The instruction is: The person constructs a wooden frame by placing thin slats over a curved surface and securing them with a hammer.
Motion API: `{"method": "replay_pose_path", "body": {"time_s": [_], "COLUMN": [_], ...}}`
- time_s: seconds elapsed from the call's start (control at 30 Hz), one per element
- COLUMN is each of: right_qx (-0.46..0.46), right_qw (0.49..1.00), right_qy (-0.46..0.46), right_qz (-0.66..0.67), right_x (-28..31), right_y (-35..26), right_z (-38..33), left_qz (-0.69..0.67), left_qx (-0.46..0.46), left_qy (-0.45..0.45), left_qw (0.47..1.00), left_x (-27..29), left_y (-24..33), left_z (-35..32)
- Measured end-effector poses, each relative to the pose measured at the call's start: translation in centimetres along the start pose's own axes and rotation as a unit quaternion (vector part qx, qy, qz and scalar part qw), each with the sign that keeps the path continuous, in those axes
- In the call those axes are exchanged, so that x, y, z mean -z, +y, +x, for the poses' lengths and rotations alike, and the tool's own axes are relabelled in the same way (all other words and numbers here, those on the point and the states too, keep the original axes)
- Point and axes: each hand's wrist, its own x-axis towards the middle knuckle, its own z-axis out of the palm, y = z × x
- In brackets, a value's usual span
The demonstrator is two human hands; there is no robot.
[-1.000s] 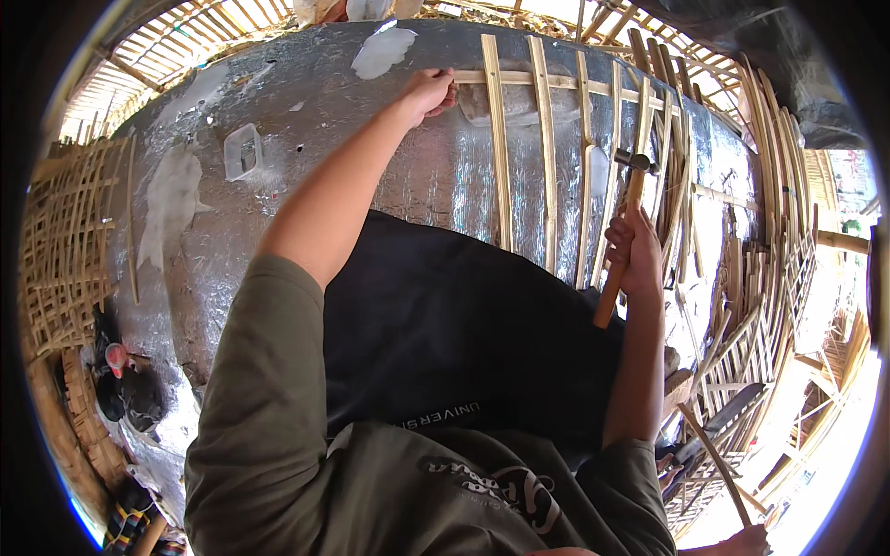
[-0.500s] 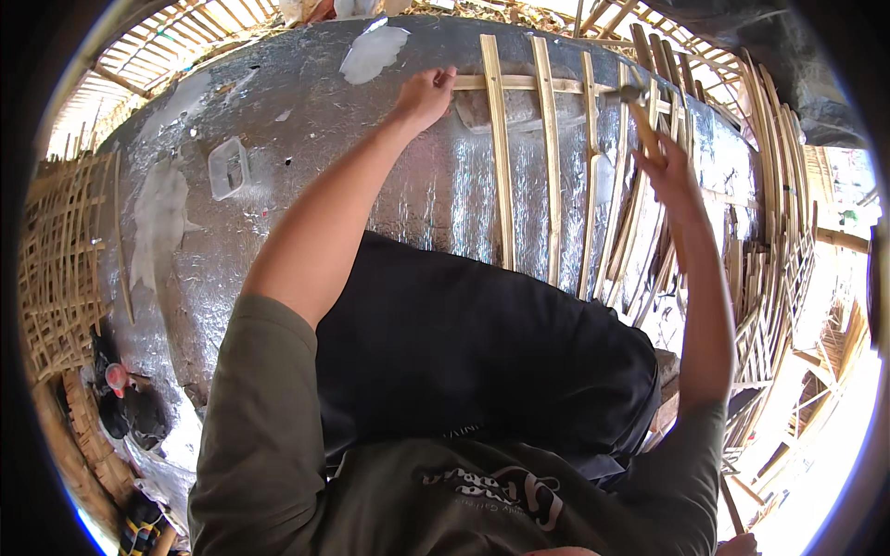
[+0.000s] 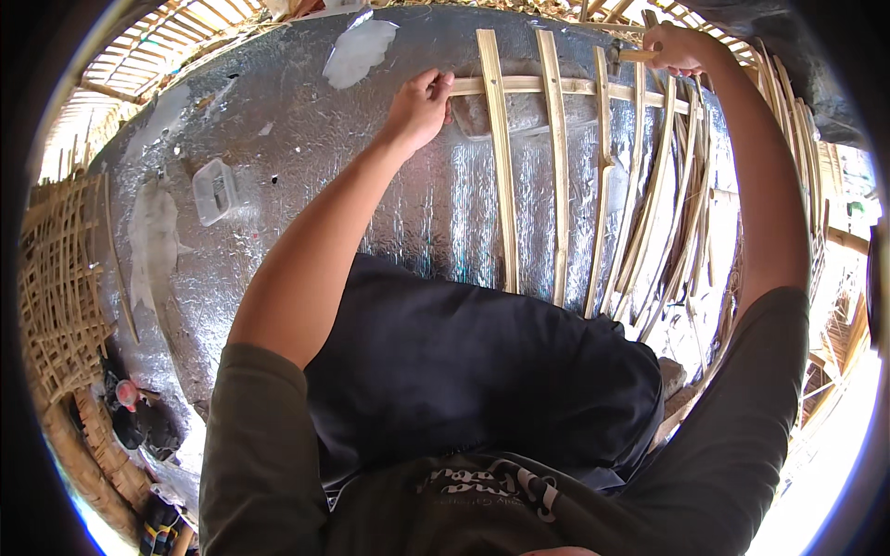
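Hammer [image 3: 635,56] in right hand [image 3: 683,48]; left hand [image 3: 420,107] pinches crosswise bamboo strip [image 3: 577,87].

Hammer handle [image 3: 637,56] partly hidden by right hand [image 3: 684,49].

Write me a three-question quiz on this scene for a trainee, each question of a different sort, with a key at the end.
1. Name the tool that the right hand holds.

2. True or false: the clear plastic container lies on the silver foil sheet, farther left than the left hand.

3. Fill in the missing word: the left hand grips the left ____ of the crosswise bamboo strip.

Key: 1. A hammer. 2. True. 3. End.
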Motion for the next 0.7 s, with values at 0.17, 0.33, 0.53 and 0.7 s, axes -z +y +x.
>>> {"method": "replay_pose_path", "body": {"time_s": [0.17, 0.33, 0.53, 0.7], "right_qx": [-0.009, -0.007, 0.0, 0.001], "right_qw": [0.995, 0.995, 0.996, 0.996], "right_qy": [-0.001, 0.015, 0.017, 0.026], "right_qz": [-0.098, -0.095, -0.093, -0.089], "right_x": [0.1, 0.5, 1.1, 1.3], "right_y": [-1.9, -1.8, -2.1, -1.6], "right_z": [3.7, 4.3, 5.0, 5.0], "left_qz": [-0.028, -0.008, 0.02, 0.033], "left_qx": [0.039, 0.038, 0.054, 0.041], "left_qy": [-0.027, -0.036, -0.027, -0.037], "left_qw": [0.998, 0.999, 0.998, 0.998], "left_x": [-0.1, -0.4, -0.3, -0.1], "left_y": [0.2, 0.8, 1.3, 2.1], "left_z": [0.0, -0.3, -0.3, -0.5]}}
